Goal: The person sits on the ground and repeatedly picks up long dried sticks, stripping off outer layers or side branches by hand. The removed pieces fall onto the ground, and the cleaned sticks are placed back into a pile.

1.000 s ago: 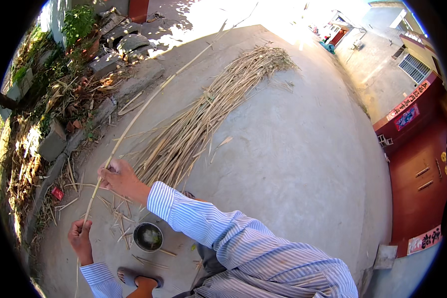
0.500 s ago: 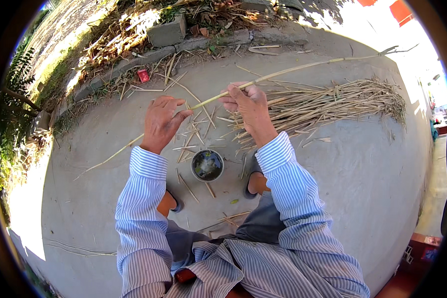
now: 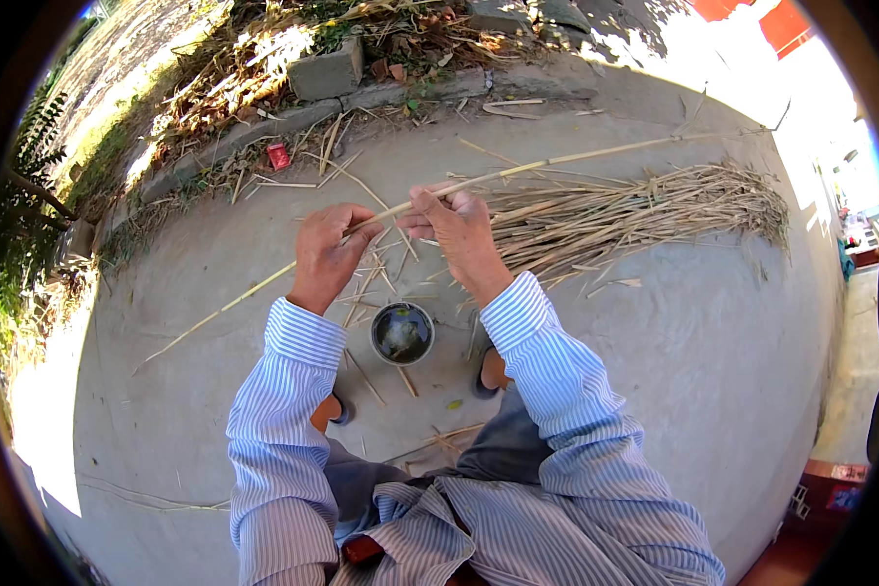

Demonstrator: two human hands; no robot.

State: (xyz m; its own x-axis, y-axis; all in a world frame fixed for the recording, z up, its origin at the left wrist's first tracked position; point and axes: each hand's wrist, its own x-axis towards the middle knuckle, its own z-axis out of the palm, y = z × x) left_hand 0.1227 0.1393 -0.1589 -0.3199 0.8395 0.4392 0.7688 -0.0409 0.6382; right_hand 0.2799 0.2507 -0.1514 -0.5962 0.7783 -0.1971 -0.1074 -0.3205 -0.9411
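A long, pale dry stalk point(image 3: 596, 153) slants across in front of me, its thin end at lower left and its far end at upper right. My left hand point(image 3: 330, 252) is closed round it, thumb pressed along the stalk. Close beside it, my right hand point(image 3: 456, 227) pinches the same stalk between thumb and fingers. Below the hands, a round bowl point(image 3: 402, 333) of dark liquid with something pale in it stands on the ground between my feet. Right of my right hand lies a bundle of dry stalks point(image 3: 645, 210).
Short cut stalk pieces point(image 3: 366, 379) are strewn around the bowl on the concrete ground point(image 3: 713, 361). Beyond, a low kerb point(image 3: 205, 146) borders heaped dry leaves, with a concrete block point(image 3: 325, 70) on it. A small red packet point(image 3: 278, 155) lies near the kerb.
My hands have drawn closer together on the stalk. The right moved left and slightly down; the left closed from loosely spread fingers onto the stalk and shifted right.
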